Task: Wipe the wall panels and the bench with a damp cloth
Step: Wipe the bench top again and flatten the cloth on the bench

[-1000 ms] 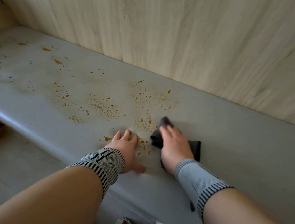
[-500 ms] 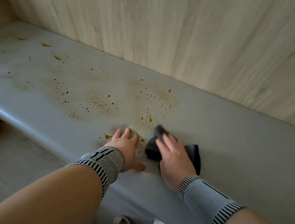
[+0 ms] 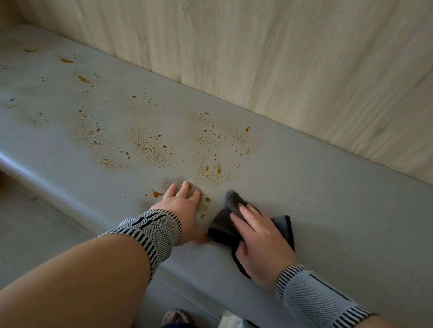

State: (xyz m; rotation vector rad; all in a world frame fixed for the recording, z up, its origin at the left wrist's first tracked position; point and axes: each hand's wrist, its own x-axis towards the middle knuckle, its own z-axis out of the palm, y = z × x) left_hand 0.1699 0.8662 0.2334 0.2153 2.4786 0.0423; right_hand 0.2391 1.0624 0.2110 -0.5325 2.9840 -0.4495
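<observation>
My right hand point(image 3: 260, 242) presses flat on the dark cloth point(image 3: 221, 227) near the surface point(image 3: 340, 223) edge; my left hand point(image 3: 182, 212) lies spread beside it. Wiping left may smear the orange spots point(image 3: 150, 149) wider.

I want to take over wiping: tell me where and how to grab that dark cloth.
Take the dark cloth by its free far-right corner, coming from the right. That flap lies flat and uncovered on the bench; the right hand presses the middle, and the left hand blocks the other side.
</observation>
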